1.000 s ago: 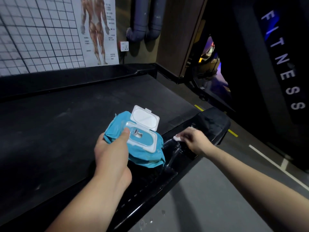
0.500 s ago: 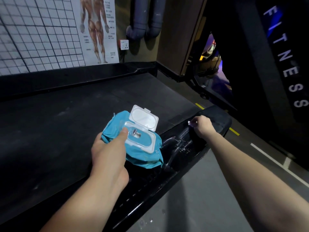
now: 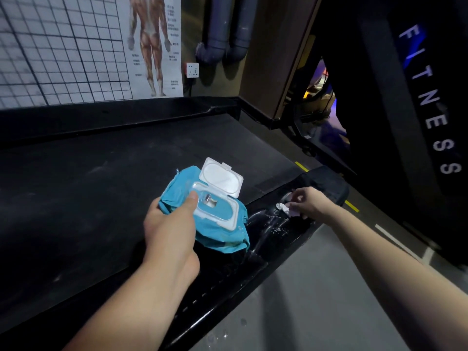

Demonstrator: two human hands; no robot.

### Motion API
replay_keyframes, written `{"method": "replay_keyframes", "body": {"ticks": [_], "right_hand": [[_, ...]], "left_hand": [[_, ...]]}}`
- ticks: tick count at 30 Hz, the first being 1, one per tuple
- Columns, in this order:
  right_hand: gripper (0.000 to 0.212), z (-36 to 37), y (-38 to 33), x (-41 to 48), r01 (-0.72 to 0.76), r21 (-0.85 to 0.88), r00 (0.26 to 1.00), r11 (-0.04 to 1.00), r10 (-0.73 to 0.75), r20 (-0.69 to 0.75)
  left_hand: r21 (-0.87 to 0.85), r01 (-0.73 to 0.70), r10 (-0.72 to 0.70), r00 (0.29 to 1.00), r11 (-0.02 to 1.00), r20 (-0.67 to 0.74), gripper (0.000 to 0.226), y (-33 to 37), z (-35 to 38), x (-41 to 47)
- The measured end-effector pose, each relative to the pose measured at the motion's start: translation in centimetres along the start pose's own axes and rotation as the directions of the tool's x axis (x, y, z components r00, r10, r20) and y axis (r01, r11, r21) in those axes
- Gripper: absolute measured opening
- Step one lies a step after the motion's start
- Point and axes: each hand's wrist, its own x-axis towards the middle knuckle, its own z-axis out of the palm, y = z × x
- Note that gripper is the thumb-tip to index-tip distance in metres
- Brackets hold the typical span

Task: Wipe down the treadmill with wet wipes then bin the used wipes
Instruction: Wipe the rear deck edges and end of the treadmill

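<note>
My left hand (image 3: 169, 231) grips a teal pack of wet wipes (image 3: 222, 231) above the treadmill belt (image 3: 88, 203); its white flip lid (image 3: 221, 178) stands open and my thumb lies beside the opening. My right hand (image 3: 309, 202) presses a crumpled white wipe (image 3: 285, 207) onto the treadmill's glossy black right side rail (image 3: 273, 239), near the rail's far end. Wet streaks shine on the rail between the pack and the wipe.
A grey floor (image 3: 316, 300) with white and yellow lines runs right of the rail. A dark panel (image 3: 435, 117) reading FITNESS stands at the far right. Behind the belt hang a grid wall and an anatomy poster (image 3: 152, 46), with pipes and a socket (image 3: 193, 70).
My right hand swept the wipe out toward the rail's far end, then came partway back toward me. The left hand keeps the pack almost still.
</note>
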Motion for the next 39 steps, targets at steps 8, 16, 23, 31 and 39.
{"method": "replay_keyframes", "body": {"ticks": [8,16,23,31,39], "right_hand": [[0.019,0.1,1.0,-1.1,0.234,-0.154,0.970,0.960,-0.241,-0.032],[0.016,-0.4,0.9,0.9,0.160,-0.123,0.939,0.979,-0.190,-0.286],[0.011,0.9,1.4,3.6,0.003,-0.056,0.943,0.998,-0.021,-0.332],[0.009,0.7,-0.2,1.8,0.091,-0.206,0.989,0.974,-0.112,-0.092],[0.007,-2.8,-0.5,1.4,0.008,0.131,0.994,0.991,0.006,-0.108]], "left_hand": [[-0.001,-0.009,0.009,1.000,1.000,0.020,0.024,0.1,0.1,0.2],[0.017,-0.004,0.004,1.000,1.000,0.013,0.026,-0.1,0.1,0.0],[0.032,-0.025,0.025,1.000,0.999,-0.002,0.022,-0.1,0.1,-0.1],[0.035,-0.013,0.013,1.000,0.999,0.019,0.023,-0.1,0.2,-0.4],[0.028,-0.035,0.035,0.999,0.999,0.008,0.023,0.0,0.2,-0.4]]}}
